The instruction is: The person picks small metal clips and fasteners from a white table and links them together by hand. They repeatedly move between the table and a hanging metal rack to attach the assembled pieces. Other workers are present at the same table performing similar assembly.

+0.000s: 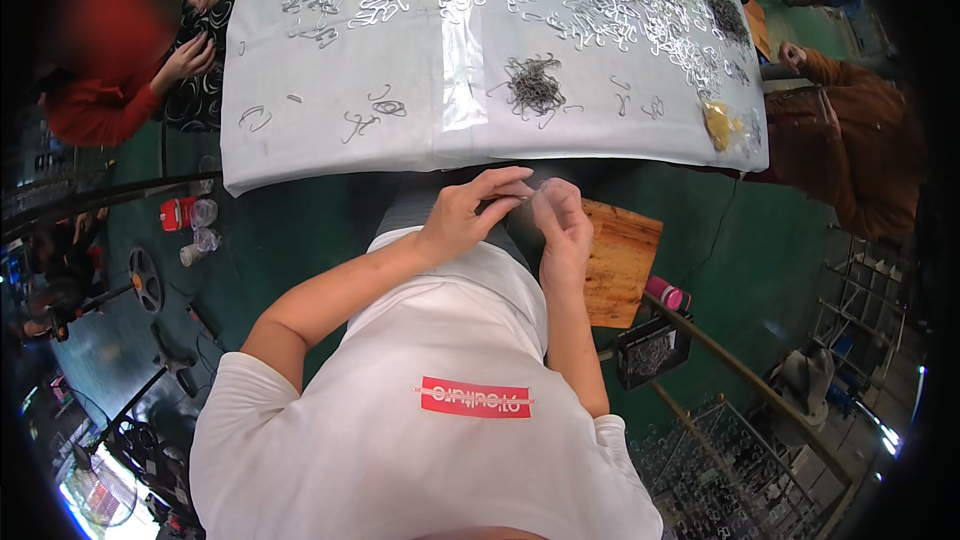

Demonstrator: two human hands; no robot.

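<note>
Both our grips, left hand [470, 210] and right hand [563, 222], are pinched on a tiny piece [525, 198], blurred, just off our desk [320, 80] with its dark hook pile [535, 87].

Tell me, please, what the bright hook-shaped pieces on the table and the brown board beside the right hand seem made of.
Hook-shaped pieces: probably polished metal wire, being thin, bent and glinting. Brown board: wood, perhaps varnished, with visible grain and sheen.

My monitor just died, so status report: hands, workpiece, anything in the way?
Left hand and right hand close together, fingertips nearly meeting. Tiny piece at the fingertips, too small to identify. Dark tangled pile ahead on white table, not blocking.
</note>
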